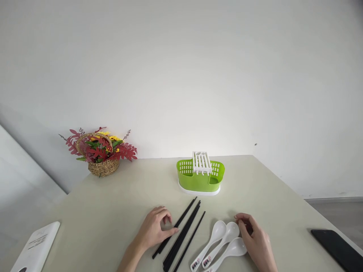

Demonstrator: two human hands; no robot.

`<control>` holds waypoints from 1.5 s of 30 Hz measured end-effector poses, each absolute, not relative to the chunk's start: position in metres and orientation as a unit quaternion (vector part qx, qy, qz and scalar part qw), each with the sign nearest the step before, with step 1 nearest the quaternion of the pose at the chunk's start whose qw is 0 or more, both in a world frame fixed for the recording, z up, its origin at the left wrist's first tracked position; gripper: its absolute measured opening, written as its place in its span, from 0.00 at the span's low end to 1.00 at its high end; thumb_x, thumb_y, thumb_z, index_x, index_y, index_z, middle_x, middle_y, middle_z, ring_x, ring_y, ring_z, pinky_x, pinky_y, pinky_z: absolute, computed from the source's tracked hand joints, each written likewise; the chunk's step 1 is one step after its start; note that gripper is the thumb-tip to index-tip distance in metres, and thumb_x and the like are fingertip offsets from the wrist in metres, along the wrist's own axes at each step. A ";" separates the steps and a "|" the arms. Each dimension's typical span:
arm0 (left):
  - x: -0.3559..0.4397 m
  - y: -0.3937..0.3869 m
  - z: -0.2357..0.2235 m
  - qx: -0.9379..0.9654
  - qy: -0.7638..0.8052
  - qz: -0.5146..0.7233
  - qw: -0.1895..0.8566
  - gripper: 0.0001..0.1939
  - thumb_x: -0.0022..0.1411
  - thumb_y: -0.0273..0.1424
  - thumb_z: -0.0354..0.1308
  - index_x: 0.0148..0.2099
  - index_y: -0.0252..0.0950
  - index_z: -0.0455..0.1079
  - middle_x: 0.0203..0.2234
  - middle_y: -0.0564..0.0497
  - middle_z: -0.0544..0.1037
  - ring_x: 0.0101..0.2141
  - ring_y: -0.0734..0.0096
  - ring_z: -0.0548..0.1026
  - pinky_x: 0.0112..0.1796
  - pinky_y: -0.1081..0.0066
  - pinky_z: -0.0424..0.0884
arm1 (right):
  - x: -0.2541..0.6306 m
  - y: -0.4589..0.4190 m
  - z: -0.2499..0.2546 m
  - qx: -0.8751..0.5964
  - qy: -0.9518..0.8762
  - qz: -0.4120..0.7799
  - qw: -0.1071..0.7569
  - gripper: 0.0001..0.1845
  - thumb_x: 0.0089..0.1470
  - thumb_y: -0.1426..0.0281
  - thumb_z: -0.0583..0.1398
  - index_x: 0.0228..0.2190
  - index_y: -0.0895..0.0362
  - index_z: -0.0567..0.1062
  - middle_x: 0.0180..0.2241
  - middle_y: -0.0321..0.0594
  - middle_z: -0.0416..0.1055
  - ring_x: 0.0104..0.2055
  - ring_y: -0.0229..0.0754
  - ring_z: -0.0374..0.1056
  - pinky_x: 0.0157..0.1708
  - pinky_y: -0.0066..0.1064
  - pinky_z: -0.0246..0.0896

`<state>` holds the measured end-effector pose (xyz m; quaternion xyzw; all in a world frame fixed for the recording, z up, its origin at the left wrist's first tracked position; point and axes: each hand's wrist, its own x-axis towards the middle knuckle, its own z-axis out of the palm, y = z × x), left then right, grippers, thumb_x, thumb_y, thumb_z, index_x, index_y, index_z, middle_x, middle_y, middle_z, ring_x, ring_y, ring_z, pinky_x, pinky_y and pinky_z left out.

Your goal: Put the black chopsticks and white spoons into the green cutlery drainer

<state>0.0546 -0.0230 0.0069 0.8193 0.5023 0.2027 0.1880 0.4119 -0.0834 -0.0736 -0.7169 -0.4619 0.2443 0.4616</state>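
Observation:
My left hand (155,228) rests at the left of several black chopsticks (183,236). Its fingers are bent and the thumb stands apart, its tip over the chopsticks at the left; nothing is gripped. The chopsticks lie slanted on the table, bunched in the middle with one apart on the right. Beside them lie three white spoons (230,233), bowls pointing away from me and marked handles toward me. My right hand (253,238) sits just right of the spoon bowls, fingers curled in and thumb close to the index finger, with nothing seen in it.
A green basket (198,183) with a white slotted rack (202,162) and white base stands beyond the chopsticks. At the far left is a wicker basket of artificial flowers (103,166). A white device (36,245) lies near left, a black phone (337,247) near the right edge.

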 end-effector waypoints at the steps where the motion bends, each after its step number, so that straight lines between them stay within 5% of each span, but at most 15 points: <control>1: 0.053 -0.023 0.008 0.816 0.503 0.206 0.195 0.10 0.57 0.39 0.68 0.35 0.40 0.73 0.32 0.52 0.76 0.34 0.67 0.73 0.36 0.71 0.68 | 0.412 -0.083 -0.074 -0.718 -0.460 0.247 0.461 0.18 0.58 0.53 0.55 0.41 0.50 0.77 0.44 0.39 0.81 0.41 0.47 0.77 0.41 0.34 0.68; 8: 0.037 -0.014 0.011 0.801 0.521 0.245 0.167 0.07 0.65 0.35 0.59 0.42 0.41 0.78 0.39 0.50 0.79 0.32 0.69 0.76 0.35 0.71 0.71 | 0.411 -0.084 -0.070 -0.715 -0.466 0.244 0.460 0.18 0.59 0.54 0.55 0.42 0.50 0.77 0.44 0.40 0.81 0.40 0.45 0.77 0.39 0.33 0.69; 14: 0.030 -0.009 0.004 0.805 0.526 0.262 0.081 0.08 0.65 0.34 0.57 0.44 0.42 0.77 0.40 0.48 0.79 0.43 0.60 0.78 0.45 0.65 0.74 | 0.411 -0.086 -0.068 -0.713 -0.471 0.231 0.465 0.17 0.58 0.55 0.56 0.40 0.51 0.77 0.41 0.39 0.82 0.37 0.45 0.77 0.36 0.32 0.69; 25: 0.025 -0.004 -0.004 0.769 0.558 0.267 0.161 0.11 0.67 0.42 0.60 0.39 0.42 0.76 0.38 0.50 0.79 0.37 0.63 0.78 0.42 0.66 0.74 | 0.412 -0.085 -0.071 -0.709 -0.474 0.241 0.463 0.17 0.59 0.55 0.55 0.41 0.51 0.76 0.44 0.41 0.81 0.39 0.46 0.77 0.39 0.34 0.68; 31: 0.024 -0.004 -0.007 0.794 0.535 0.260 0.127 0.11 0.69 0.42 0.58 0.40 0.43 0.78 0.40 0.49 0.79 0.43 0.58 0.76 0.48 0.61 0.72 | 0.412 -0.084 -0.071 -0.721 -0.463 0.248 0.453 0.17 0.59 0.54 0.55 0.40 0.50 0.76 0.44 0.40 0.81 0.41 0.47 0.77 0.41 0.35 0.68; 45: 0.029 -0.005 -0.011 0.812 0.511 0.275 0.061 0.16 0.72 0.45 0.52 0.37 0.41 0.69 0.38 0.49 0.76 0.39 0.61 0.76 0.43 0.61 0.72 | 0.414 -0.084 -0.071 -0.730 -0.454 0.261 0.439 0.19 0.56 0.51 0.55 0.41 0.49 0.76 0.44 0.39 0.81 0.40 0.46 0.76 0.41 0.35 0.68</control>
